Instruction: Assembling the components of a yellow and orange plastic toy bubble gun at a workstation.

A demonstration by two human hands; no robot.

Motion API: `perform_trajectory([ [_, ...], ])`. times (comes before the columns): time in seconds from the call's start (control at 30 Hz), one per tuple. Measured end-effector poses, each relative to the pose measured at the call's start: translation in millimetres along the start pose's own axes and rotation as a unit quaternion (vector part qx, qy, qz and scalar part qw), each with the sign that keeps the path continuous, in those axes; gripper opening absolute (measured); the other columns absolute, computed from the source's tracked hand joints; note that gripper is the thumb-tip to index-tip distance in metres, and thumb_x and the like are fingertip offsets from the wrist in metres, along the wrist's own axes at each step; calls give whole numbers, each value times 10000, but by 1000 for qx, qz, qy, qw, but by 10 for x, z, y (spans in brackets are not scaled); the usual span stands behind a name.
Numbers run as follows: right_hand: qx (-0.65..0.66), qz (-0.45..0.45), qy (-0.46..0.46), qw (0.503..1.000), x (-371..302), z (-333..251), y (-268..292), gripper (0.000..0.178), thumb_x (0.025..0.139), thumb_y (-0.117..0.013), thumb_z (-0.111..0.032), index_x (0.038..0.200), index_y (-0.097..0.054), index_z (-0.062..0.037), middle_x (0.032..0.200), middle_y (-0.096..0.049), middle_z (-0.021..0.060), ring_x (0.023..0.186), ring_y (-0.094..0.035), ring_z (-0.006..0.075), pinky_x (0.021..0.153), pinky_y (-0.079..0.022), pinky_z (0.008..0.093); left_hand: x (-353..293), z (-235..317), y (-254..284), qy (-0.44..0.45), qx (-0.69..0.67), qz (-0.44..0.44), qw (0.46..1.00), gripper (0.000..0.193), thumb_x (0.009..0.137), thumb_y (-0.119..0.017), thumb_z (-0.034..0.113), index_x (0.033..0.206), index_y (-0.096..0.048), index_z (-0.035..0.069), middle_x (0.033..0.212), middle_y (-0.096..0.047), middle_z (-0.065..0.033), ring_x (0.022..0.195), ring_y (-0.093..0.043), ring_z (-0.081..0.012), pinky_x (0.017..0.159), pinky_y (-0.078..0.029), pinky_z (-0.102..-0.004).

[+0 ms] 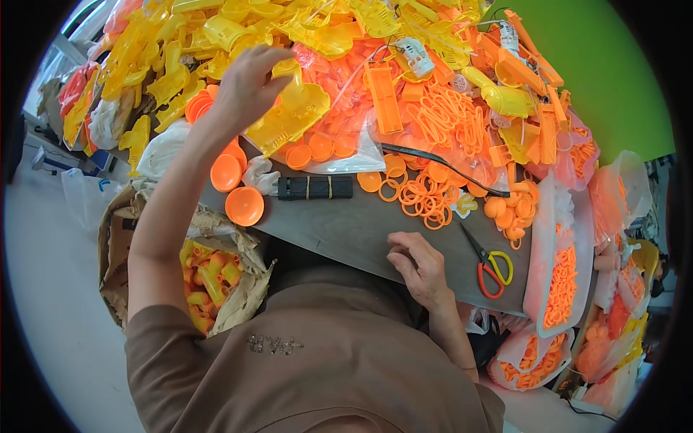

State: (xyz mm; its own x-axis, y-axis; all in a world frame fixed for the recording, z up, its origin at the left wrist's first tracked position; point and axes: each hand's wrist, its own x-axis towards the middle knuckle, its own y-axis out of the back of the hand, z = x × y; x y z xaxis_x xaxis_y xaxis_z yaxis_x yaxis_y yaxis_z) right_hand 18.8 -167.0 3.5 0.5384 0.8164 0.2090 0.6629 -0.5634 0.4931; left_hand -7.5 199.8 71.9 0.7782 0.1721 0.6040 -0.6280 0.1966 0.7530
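The left hand [249, 86] reaches into the heap, fingers closed on one yellow plastic shell [289, 112]. The right hand [419, 267] rests half-curled, holding nothing, on the grey worktop [346, 231], near one pair of scissors [491, 267] and three orange cups [244, 206].

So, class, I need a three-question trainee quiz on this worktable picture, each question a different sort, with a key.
1. True or false: the left hand grips a yellow plastic shell.
2. What touches the right hand? A) scissors B) grey tabletop C) orange rings
3. Fill in: the scissors have one red handle and one ____ handle.

Key: 1 true; 2 B; 3 yellow.
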Motion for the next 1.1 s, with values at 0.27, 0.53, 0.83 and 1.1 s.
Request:
perform_trajectory([
  [0.27, 166, 123, -84, 975, -91, 286, -82, 124, 892, -533, 10, 984, -608, 43, 903, -599, 81, 707, -579, 98, 603, -486, 208, 308, -67, -100, 114, 136, -194, 965, 359, 803, -632, 268, 1063, -590, 24, 873, -647, -148, 799, -613, -357, 734, -477, -397],
  [0.53, 126, 96, -73, 985, -59, 301, -83, 115, 891, -546, 4, 979, -613, 31, 873, -588, 67, 696, -575, 91, 583, -475, 202, -4, -341, -427, 184, -9, -119, 976, 587, 754, -669, 127, 1275, -410, 51, 702, -598, -112, 668, -625, -236, 601, -488, -348],
  [0.83, 100, 121, -48, 986, -104, 299, -93, 121, 887, -572, -15, 993, -603, 35, 889, -585, 66, 710, -575, 102, 612, -475, 213, 13, -36, 68, 315, -358, 2, 879, 643, 735, -599, -29, 1338, -389, 50, 746, -604, -96, 578, -635, -178, 503, -524, -275],
  [1.1, -85, 188, 102, 973, 202, -216, -141, 532, 874, -618, -92, 1327, -370, 36, 1211, -531, 149, 1087, -538, 199, 903, -442, 314, -404, 1147, 167, 373, -636, -67, 672, 275, 768, -578, -32, 1039, -535, -49, 902, -655, -157, 725, -673, -245, 639, -573, -312],
])
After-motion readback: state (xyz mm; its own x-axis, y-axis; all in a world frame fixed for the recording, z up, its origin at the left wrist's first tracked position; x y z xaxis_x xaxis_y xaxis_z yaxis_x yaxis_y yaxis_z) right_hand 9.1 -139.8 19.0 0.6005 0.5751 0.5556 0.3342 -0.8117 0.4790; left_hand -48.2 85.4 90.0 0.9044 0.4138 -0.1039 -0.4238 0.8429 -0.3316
